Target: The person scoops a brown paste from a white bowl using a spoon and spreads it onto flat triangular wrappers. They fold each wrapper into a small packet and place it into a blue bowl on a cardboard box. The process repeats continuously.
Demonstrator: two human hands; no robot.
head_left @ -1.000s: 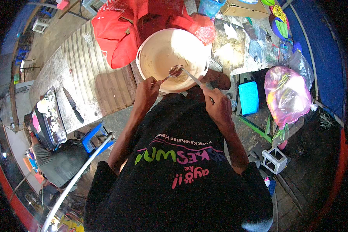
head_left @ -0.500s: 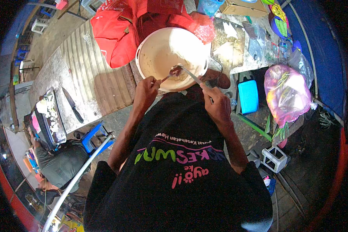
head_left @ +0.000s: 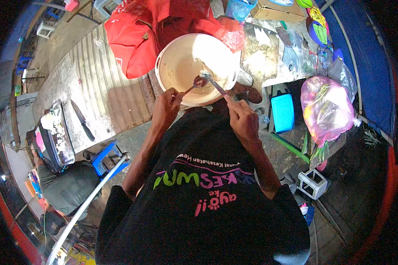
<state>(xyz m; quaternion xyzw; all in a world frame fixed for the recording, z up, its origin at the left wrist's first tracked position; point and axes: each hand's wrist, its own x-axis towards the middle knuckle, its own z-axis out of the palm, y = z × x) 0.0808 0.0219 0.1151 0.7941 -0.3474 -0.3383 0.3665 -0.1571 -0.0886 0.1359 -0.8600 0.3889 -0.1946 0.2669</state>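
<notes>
A wide cream-white basin (head_left: 169, 59) stands at the table's near edge, its inside smeared with pale paste. My left hand (head_left: 166, 105) is closed round the thin handle of a brown spoon (head_left: 200, 82), whose bowl hangs over the basin. In my right hand (head_left: 244, 119) is a long, flat grey utensil (head_left: 216, 85); its exact kind is unclear. The far end of that utensil carries some pale paste and meets the spoon's bowl. Strong glare washes out the basin's right side.
Red bags (head_left: 132, 44) crowd the basin's far left. A black-handled knife (head_left: 82, 119) lies on the wooden table at left, beside a tray (head_left: 57, 132); another person (head_left: 73, 187) sits near it. A pink plastic bag (head_left: 327, 110) and a blue lid (head_left: 282, 113) are at right.
My right hand has shifted slightly down and left, tilting the grey utensil against the spoon. My left hand stays almost where it was.
</notes>
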